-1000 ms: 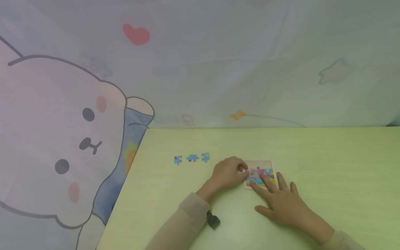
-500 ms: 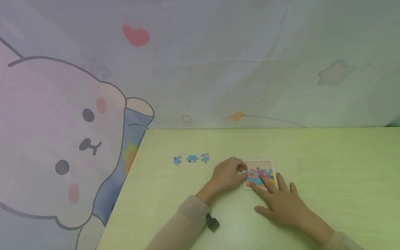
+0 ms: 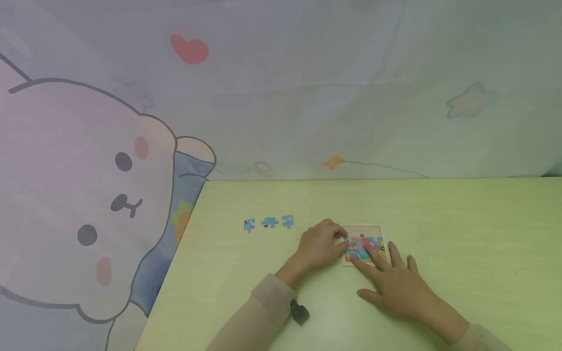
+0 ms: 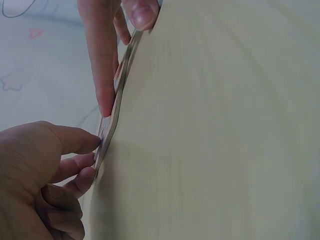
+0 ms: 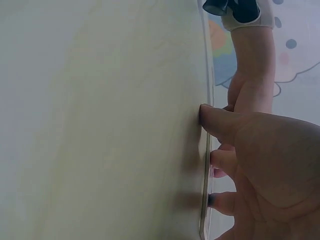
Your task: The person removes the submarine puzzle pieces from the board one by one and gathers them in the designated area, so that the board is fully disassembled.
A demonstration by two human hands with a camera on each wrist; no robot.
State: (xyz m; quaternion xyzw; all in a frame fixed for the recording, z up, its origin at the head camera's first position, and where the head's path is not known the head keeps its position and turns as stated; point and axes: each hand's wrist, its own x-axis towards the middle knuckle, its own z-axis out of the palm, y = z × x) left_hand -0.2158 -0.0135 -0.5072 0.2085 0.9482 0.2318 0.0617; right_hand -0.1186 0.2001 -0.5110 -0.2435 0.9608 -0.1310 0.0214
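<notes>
A small jigsaw puzzle in a pale wooden tray (image 3: pixel 362 231) lies right of centre on the table in the head view. Its lower part holds coloured pieces; bare wood shows along the top. My left hand (image 3: pixel 319 246) is at the tray's left edge, its fingers curled and its thumb on the leftmost piece, which it seems to pinch; the fingers hide most of it. From the lower right, my right hand (image 3: pixel 397 287) spreads over the tray, straight fingertips resting on the pieces. In the left wrist view, fingers of both hands touch the thin tray (image 4: pixel 116 107) from its face side.
Three loose blue puzzle pieces (image 3: pixel 270 222) lie in a row left of the tray. A small black device (image 3: pixel 299 312) sits by the left sleeve cuff. Behind the pale green table (image 3: pixel 474 234) hangs a cloth (image 3: pixel 307 97) printed with a cartoon bear.
Both hands keep almost the same place on the tray. The loose pieces have not moved; the head view shifts only very slightly.
</notes>
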